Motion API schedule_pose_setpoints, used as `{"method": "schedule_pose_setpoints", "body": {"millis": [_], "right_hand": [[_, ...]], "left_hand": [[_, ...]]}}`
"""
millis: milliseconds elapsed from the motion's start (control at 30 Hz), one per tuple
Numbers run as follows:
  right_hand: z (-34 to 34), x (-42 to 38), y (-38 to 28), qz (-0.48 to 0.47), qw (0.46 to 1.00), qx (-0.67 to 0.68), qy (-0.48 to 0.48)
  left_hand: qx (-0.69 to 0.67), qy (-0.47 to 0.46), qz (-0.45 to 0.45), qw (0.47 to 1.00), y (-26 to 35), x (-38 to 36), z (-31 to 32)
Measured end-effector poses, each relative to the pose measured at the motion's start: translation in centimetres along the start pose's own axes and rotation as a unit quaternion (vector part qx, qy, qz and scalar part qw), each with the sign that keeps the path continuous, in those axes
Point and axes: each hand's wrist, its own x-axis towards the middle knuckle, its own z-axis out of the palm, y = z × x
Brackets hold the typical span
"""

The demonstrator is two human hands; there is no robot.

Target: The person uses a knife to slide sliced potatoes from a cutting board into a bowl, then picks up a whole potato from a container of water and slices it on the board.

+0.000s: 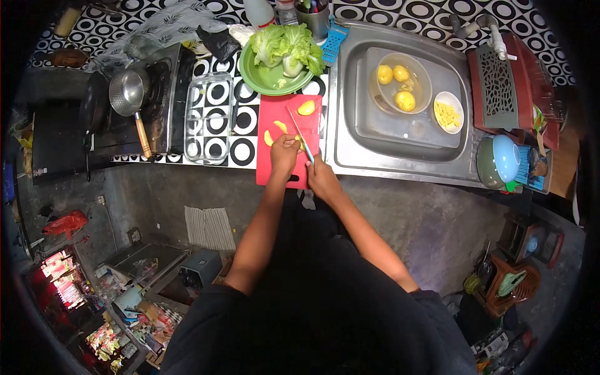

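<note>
My right hand (323, 178) grips a knife (298, 128) by its light blue handle, the blade angled up and left over the red cutting board (265, 112). My left hand (285, 154), fingers pinched together, holds a small yellow potato piece (299, 140) beside the blade. The fingers partly hide that piece. On the board's left side lie thin potato slices (269, 138). A larger cut potato (306, 108) rests near the board's top right. Behind the board, a green basin (250, 76) holds leafy lettuce (294, 47).
In the steel sink (347, 144), a clear bowl (378, 100) contains whole yellow potatoes, and a white bowl (449, 129) holds cut pieces. A glass dish (209, 156) is left of the board. A saucepan (127, 94) sits on the stove. Bowls (494, 162) stand at the right.
</note>
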Motion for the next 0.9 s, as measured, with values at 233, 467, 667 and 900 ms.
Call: {"method": "schedule_pose_setpoints", "body": {"millis": [233, 467, 667, 900], "right_hand": [[0.8, -0.1, 1.2, -0.045, 0.999, 0.003, 0.029], [1.2, -0.5, 1.9, -0.038, 0.999, 0.002, 0.029], [1.4, 0.9, 1.2, -0.041, 0.998, 0.006, 0.040], [1.7, -0.2, 1.9, -0.025, 0.999, -0.021, 0.032]], "left_hand": [[0.006, -0.001, 0.010, 1.000, 0.0, 0.0, 0.1], [0.048, 0.008, 0.014, 0.999, -0.1, 0.0, 0.1], [0.015, -0.003, 0.016, 1.000, -0.2, 0.0, 0.1], [0.017, -0.004, 0.017, 1.000, -0.3, 0.2, 0.1]]}}
